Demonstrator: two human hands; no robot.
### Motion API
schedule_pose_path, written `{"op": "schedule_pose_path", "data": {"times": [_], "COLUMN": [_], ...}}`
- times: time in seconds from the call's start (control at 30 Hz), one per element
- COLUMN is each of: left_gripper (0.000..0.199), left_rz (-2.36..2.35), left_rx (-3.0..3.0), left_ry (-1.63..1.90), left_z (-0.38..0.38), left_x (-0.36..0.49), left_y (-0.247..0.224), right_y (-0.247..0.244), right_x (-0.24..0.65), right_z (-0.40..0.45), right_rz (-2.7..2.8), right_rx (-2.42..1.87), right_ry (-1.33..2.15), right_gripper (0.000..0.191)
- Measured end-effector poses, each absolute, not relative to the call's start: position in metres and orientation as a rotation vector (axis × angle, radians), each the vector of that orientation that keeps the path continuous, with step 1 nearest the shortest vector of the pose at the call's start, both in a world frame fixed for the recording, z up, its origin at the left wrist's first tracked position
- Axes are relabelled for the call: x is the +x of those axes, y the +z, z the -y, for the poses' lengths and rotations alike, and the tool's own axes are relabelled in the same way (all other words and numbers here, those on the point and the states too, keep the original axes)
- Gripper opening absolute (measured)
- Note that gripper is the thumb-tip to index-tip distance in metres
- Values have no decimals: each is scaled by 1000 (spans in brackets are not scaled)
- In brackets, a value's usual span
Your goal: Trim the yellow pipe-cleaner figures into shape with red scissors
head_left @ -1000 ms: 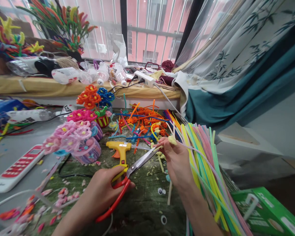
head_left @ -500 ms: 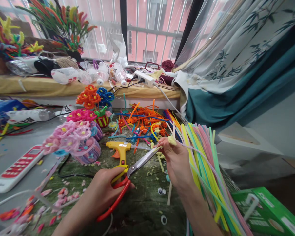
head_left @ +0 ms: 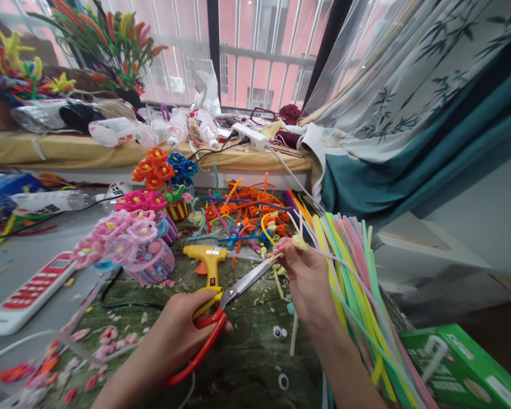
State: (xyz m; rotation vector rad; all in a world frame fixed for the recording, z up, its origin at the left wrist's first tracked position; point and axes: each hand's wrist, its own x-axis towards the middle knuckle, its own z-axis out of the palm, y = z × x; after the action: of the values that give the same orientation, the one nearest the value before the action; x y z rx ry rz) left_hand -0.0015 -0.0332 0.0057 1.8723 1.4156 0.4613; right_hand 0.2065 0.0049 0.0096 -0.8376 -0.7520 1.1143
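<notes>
My left hand (head_left: pixel 187 324) is closed around the handles of a pair of scissors (head_left: pixel 242 282), one loop red and the other yellow. The blades point up and right, and their tips meet the fingertips of my right hand (head_left: pixel 310 278). Pinched in my right hand is a small pale yellow pipe cleaner piece (head_left: pixel 300 242), with thin ends sticking up from it. Just behind the scissors lies a yellow glue gun (head_left: pixel 210 262). Pale yellow clippings (head_left: pixel 262 295) are scattered on the dark green tabletop (head_left: pixel 247 363) under the blades.
Bundled pastel pipe cleaners (head_left: pixel 353 272) lie beside my right forearm, near a green box (head_left: pixel 472 363). Finished pipe cleaner flowers (head_left: pixel 128 238) stand at left, by a white remote-like device (head_left: pixel 29 289). Orange pieces (head_left: pixel 255 207) pile up behind. Googly eyes (head_left: pixel 283 381) lie in front.
Both hands stay almost in place. The scissors' tips and the yellow piece have shifted very slightly.
</notes>
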Motion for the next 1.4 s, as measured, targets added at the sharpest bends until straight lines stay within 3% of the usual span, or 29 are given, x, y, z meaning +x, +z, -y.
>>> {"op": "schedule_pose_path", "data": {"times": [1.4], "left_gripper": [28], "left_rz": [-1409], "left_rx": [1926], "left_ry": [472], "left_z": [31], "left_x": [-4], "left_y": [-1], "right_y": [8], "right_x": [206], "right_z": [-5], "right_rz": [761], "right_rx": [-808], "right_ry": [1137], "right_gripper": [25]}}
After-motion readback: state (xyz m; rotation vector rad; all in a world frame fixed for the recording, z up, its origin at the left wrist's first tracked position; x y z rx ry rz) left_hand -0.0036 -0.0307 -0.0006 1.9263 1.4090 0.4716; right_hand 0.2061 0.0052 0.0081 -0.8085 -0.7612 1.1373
